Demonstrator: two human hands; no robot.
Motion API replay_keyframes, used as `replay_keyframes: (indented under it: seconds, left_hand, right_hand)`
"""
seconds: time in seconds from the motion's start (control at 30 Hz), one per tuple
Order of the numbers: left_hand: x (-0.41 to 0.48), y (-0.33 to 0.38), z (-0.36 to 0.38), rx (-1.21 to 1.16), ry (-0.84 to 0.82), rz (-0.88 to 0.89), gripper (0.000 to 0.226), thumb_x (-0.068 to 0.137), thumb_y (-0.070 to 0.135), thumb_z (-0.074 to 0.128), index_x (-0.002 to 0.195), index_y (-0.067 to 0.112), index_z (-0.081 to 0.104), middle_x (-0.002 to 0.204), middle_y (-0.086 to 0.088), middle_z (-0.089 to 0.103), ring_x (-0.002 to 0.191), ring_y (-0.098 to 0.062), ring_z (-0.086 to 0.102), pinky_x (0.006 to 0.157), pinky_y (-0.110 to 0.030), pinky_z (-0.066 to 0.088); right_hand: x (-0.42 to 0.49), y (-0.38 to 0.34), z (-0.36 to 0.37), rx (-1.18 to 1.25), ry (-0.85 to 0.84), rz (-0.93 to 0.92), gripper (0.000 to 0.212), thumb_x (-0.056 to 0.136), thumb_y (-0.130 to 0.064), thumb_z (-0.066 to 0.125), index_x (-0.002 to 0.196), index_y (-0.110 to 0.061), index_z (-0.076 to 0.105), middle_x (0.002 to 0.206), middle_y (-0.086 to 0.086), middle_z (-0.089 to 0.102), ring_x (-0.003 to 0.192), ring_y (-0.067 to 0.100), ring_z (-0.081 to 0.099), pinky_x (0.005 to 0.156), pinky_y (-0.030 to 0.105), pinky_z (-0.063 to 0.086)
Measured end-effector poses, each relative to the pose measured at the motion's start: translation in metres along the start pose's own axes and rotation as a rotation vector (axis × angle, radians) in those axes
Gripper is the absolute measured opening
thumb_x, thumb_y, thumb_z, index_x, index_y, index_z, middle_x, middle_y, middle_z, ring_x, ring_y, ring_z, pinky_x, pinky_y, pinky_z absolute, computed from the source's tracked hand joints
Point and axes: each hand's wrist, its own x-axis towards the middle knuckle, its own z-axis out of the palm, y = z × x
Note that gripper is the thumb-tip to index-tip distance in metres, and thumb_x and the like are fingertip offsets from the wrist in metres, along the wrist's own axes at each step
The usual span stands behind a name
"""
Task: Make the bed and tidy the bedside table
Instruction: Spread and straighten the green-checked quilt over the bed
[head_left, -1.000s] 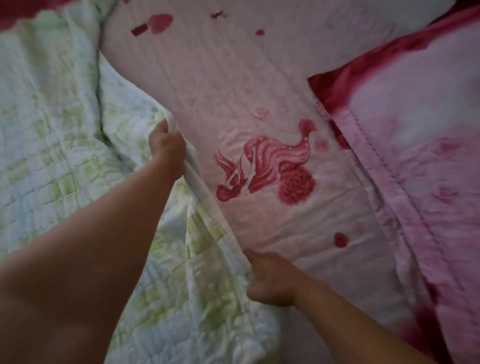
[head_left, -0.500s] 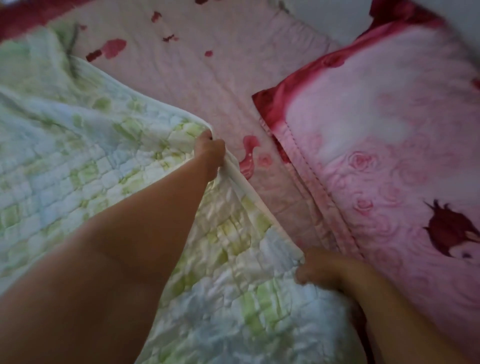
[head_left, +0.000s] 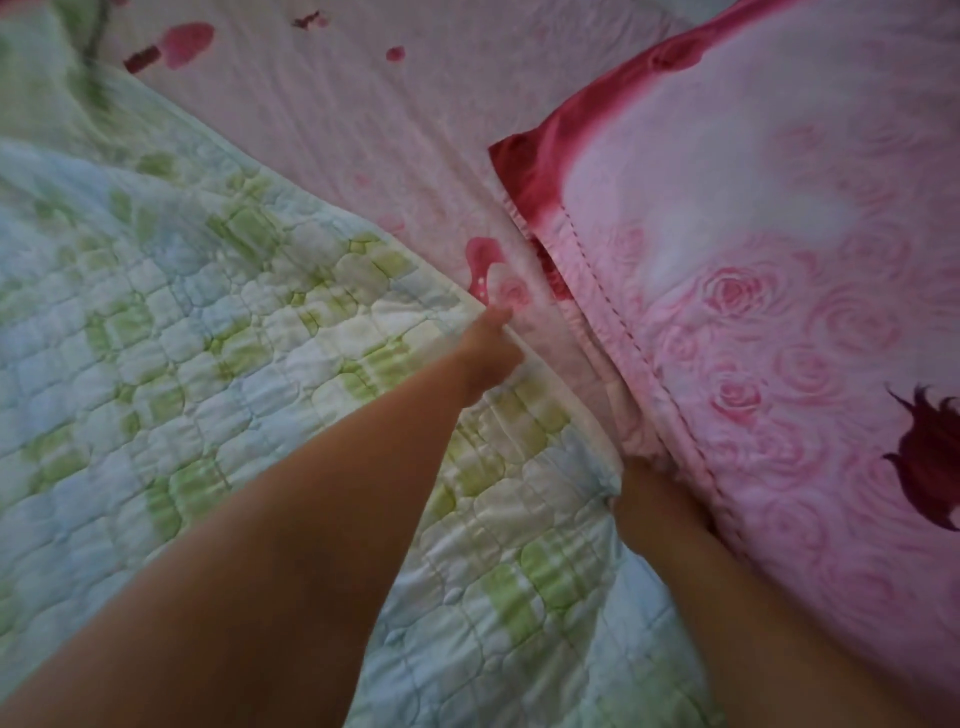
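1. Quilt (head_left: 208, 338): green-and-white, stitched in squares. It lies across the left and lower part of the view and covers the bed on your left.
2. Hem (head_left: 566, 410): the quilt's pale edge and the axis of the next move. It runs diagonally between your hands, from far-left to near-right.
3. Left hand (head_left: 488, 353): at the far end of the hem, arm reaching out, fingers curled round the edge and pinching it. The picture is blurred here.
4. Right hand (head_left: 644, 493): at the near end of the hem, close to your body and just beside the pillow. It grips where the fabric gathers. The fingertips are hidden.
5. Pillow (head_left: 753, 291): pink with a rose print, to the right of both hands. Its stitched border runs roughly parallel to the hem and is close to it.
6. Sheet (head_left: 363, 119): pale pink with red marks, bare beyond the left hand and in the narrow strip between hem and pillow.
7. Judgement: the hem probably has to travel right and away, toward the pillow. Your right hand is nearer to it.
8. Bedside table: not in view.
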Motion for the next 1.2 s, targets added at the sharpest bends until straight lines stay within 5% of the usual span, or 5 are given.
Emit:
replay_keyframes:
  seconds: [0.43,0.63,0.87,1.07,1.2]
  left_hand:
    - [-0.103,-0.042,0.089,0.487,-0.305,0.430,0.058,0.078,0.023,0.074,0.132,0.018,0.054,0.136,-0.008,0.043,0.126,-0.027,0.042,0.109,-0.037,0.034]
    - [-0.124,-0.040,0.111,0.567,-0.350,0.359,0.099,0.074,0.047,0.076,0.150,0.013,0.021,0.161,-0.004,0.004,0.148,-0.022,0.003,0.120,-0.039,0.013]
    - [-0.145,-0.058,0.127,0.997,-0.404,0.470,0.120,0.068,0.058,0.075,0.154,0.026,-0.002,0.156,-0.006,-0.028,0.143,-0.026,-0.027,0.117,-0.050,-0.009]
    - [-0.140,-0.048,0.121,1.020,-0.496,0.453,0.102,0.077,0.046,0.073,0.153,0.031,0.006,0.157,-0.003,-0.025,0.144,-0.027,-0.023,0.117,-0.054,-0.006]
    - [-0.137,-0.046,0.100,0.768,-0.485,0.502,0.070,0.089,0.022,0.063,0.150,0.025,0.029,0.161,0.001,-0.009,0.149,-0.020,-0.002,0.119,-0.034,0.006]
  right_hand:
    - [-0.067,0.045,-0.036,0.901,-0.458,0.012,0.054,0.050,-0.037,0.066,0.097,-0.010,0.069,0.091,0.018,0.069,0.077,0.029,0.062,0.068,0.037,0.046]
    - [-0.061,0.077,-0.036,-0.080,-0.277,-0.064,0.053,0.074,-0.021,0.073,0.124,-0.018,0.058,0.113,0.007,0.066,0.099,0.022,0.064,0.076,0.025,0.049]
    - [-0.063,0.076,-0.048,-0.182,-0.598,0.063,0.065,0.065,-0.040,0.085,0.119,-0.012,0.063,0.110,0.003,0.068,0.094,0.019,0.067,0.079,0.028,0.055]
    - [-0.078,0.053,-0.010,-0.560,-0.080,-0.109,0.034,0.099,-0.013,0.041,0.131,-0.011,0.051,0.133,0.007,0.057,0.122,0.021,0.056,0.098,0.030,0.044]
    - [-0.089,0.027,-0.004,-0.374,0.485,-0.277,0.029,0.087,-0.007,0.038,0.107,-0.013,0.057,0.098,0.007,0.062,0.081,0.022,0.065,0.061,0.031,0.049]
